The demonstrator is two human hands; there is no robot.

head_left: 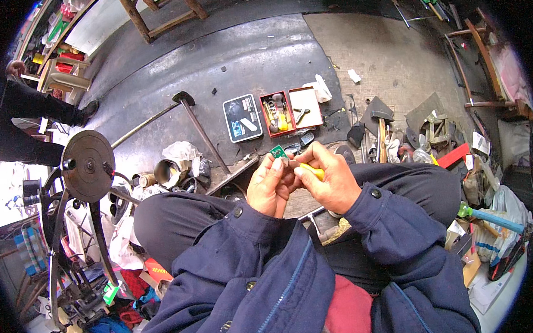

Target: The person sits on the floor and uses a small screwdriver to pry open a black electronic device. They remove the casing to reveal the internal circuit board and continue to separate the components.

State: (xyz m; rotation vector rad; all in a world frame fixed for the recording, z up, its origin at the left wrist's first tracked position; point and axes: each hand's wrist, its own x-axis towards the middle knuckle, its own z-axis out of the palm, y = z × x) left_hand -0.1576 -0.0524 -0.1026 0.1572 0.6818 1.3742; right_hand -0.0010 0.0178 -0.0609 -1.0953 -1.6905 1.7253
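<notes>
In my left hand (pixel 270 184) is a small flat green piece (pixel 279 152) that looks like a circuit board, pinched by thumb and fingers. Closed round a yellow-handled screwdriver (pixel 312 171) is my right hand (pixel 330 178); the fingers hide its shaft and tip. Both hands meet in front of my lap, fingertips nearly touching. Just beyond them on the floor lies an open red box (pixel 264 116) holding several small tools, some with yellow handles. Its pale lid or tray (pixel 312 98) lies on the right, and a dark box (pixel 243 114) on the left.
A round metal disc on a stand (pixel 87 165) rises at left, near another person's dark-trousered legs (pixel 19 113). A metal rod frame (pixel 204 130) stands on the floor. A hammer (pixel 382 116) and mixed scrap lie right. A wooden stool (pixel 174 17) is at the back.
</notes>
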